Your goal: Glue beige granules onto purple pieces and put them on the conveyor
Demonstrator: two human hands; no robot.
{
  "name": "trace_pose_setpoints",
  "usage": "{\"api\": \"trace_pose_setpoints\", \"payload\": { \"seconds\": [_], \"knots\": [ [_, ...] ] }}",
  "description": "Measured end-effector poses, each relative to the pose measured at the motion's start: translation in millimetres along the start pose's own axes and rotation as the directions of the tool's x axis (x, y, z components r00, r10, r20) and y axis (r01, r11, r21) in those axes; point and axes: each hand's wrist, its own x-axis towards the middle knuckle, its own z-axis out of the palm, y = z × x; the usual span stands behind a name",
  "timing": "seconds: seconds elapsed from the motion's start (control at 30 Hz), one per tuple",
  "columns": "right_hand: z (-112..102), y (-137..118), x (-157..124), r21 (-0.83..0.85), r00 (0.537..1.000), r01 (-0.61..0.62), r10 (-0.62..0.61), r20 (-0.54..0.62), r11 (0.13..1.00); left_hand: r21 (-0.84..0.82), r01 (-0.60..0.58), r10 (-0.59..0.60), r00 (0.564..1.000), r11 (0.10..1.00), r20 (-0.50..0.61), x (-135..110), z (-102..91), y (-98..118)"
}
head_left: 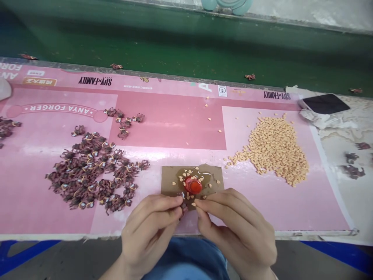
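Note:
Pinched between the fingertips of my left hand [154, 217] is a small dark brown figure [183, 206], mostly covered by the fingers. My right hand [239, 225] is closed on a tiny beige piece [194, 204], held just to the right of the figure; a narrow gap parts the two. Right behind my fingers lies a brown cardboard piece [169, 182] with a puddle of clear, shiny liquid [205, 177]. In the puddle sits a small red round cap-like thing [194, 186], with several beige pieces scattered around it.
On the left is a heap of dark brown figures [93, 171]. A mound of beige pieces [276, 147] lies on the right. Pink printed sheeting [169, 124] covers the table. A phone [325, 104] rests at the right; behind runs a green belt-like surface [180, 50] with several stray figures.

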Motion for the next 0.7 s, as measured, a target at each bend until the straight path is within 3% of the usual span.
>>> {"api": "trace_pose_setpoints", "payload": {
  "seconds": [0.2,0.43,0.53,0.6,0.7],
  "knots": [
    [2,0,0,0.02,1.0,-0.001,0.001,0.031,1.0,0.087,-0.066,0.063,0.998,0.994,0.03,1,0.1,1],
    [0,-10,-5,-0.23,0.992,0.099,-0.079,0.095,0.968,0.201,-0.179,0.163,0.982,0.963,0.094,1,2.8,-2],
    [-7,-10,-7,-0.111,0.989,0.043,-0.026,0.145,0.993,0.159,-0.097,0.086,0.993,0.983,0.077,4,5.2,-1],
    [-14,-6,-9,-0.013,0.986,-0.063,0.065,0.153,0.998,0.08,0.008,-0.011,0.999,0.997,0.047,5,5.6,-1],
    [-24,3,-15,-0.004,0.971,-0.221,0.22,0.096,0.975,-0.029,0.168,-0.167,0.985,0.985,0.033,6,4.0,-3]
  ]
}}
